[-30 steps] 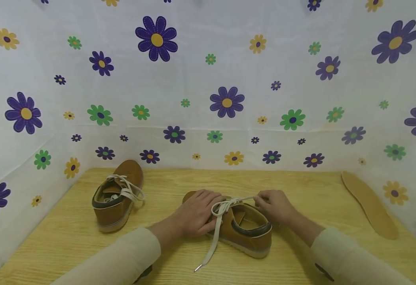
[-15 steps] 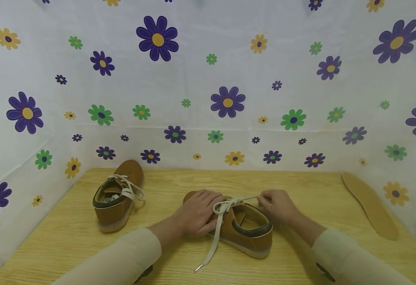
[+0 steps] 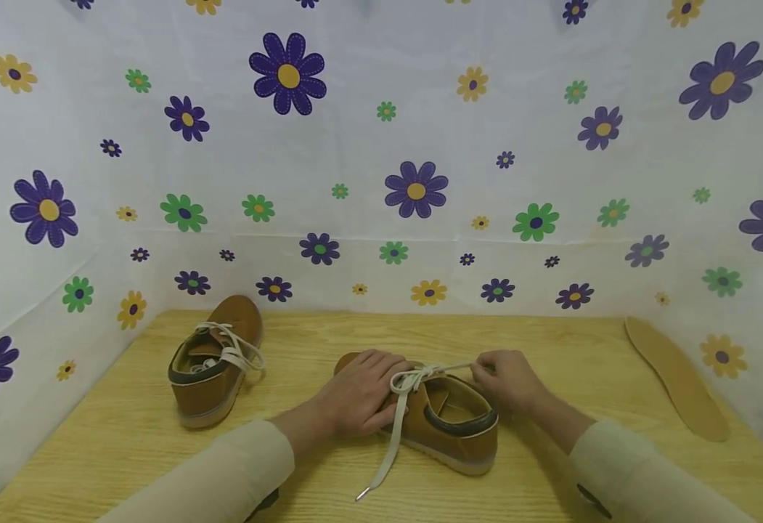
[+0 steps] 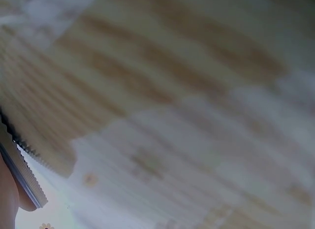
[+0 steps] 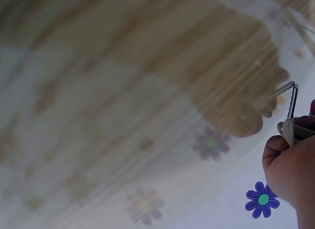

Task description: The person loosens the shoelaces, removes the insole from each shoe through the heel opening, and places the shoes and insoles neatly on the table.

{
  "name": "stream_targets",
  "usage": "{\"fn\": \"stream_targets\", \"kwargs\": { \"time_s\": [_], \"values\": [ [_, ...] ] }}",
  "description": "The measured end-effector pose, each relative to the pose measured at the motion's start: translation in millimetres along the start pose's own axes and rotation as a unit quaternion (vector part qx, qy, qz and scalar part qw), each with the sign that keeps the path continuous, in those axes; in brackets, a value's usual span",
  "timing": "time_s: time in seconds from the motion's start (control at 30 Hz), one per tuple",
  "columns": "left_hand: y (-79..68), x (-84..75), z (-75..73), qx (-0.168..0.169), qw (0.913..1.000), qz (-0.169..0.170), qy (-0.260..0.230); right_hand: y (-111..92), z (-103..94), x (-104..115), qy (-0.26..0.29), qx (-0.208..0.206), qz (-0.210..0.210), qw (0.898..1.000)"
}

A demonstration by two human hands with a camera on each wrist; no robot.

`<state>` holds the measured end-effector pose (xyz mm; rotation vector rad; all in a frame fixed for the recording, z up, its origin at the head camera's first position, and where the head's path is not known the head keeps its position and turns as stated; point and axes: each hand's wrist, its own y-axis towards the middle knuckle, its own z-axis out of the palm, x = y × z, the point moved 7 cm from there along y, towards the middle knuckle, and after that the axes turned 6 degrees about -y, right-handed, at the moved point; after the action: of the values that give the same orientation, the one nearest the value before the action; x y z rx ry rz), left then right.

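Note:
A brown leather shoe (image 3: 454,434) with a dark padded collar sits on the wooden table, toe pointing away to the left. My left hand (image 3: 366,392) lies across its front part, thumb along the near side, holding it; its far fingertips are hidden. In the left wrist view the ridged sole (image 4: 24,177) of the shoe shows beside that hand. My right hand (image 3: 507,378) pinches a cream shoelace (image 3: 453,365) stretched taut to the right of the knot. A lace loop lies left of the knot, and one loose lace end (image 3: 388,461) hangs over the near side onto the table.
The matching brown shoe (image 3: 205,392), its laces loose over the opening, stands at the back left. A tan insole (image 3: 678,381) lies at the right. A white flower-print cloth (image 3: 348,145) walls the back and sides of the table (image 3: 316,479).
The hands, shoe and lace stay almost in place. The lace remains taut toward my right hand; only a slight shift of the head view shows.

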<state>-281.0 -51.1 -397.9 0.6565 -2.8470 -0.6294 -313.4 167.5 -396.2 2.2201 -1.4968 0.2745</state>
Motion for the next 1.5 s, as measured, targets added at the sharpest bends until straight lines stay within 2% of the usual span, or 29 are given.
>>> {"fn": "stream_targets", "kwargs": {
  "time_s": [0.2,0.43,0.7,1.3,1.5],
  "values": [
    [-0.8,-0.5,-1.0,-0.01,0.9999,0.007,0.006,0,0.7,-2,-0.016,0.001,0.016,1.0],
    [-1.3,-1.1,-0.6,-0.016,0.9997,0.016,0.006,-1,4.8,-8,-0.019,0.028,0.05,0.998],
    [-2.4,0.8,2.2,-0.002,1.0,0.003,-0.002,-1,5.7,-7,-0.035,0.038,0.05,0.997],
    [-1.3,-1.3,0.2,-0.009,0.9999,0.01,0.004,-2,5.2,-13,-0.051,0.035,0.08,0.995],
    [-1.2,-1.2,-0.2,-0.006,1.0,0.006,0.0,-3,5.4,-13,-0.051,0.034,0.077,0.995]
  ]
}}
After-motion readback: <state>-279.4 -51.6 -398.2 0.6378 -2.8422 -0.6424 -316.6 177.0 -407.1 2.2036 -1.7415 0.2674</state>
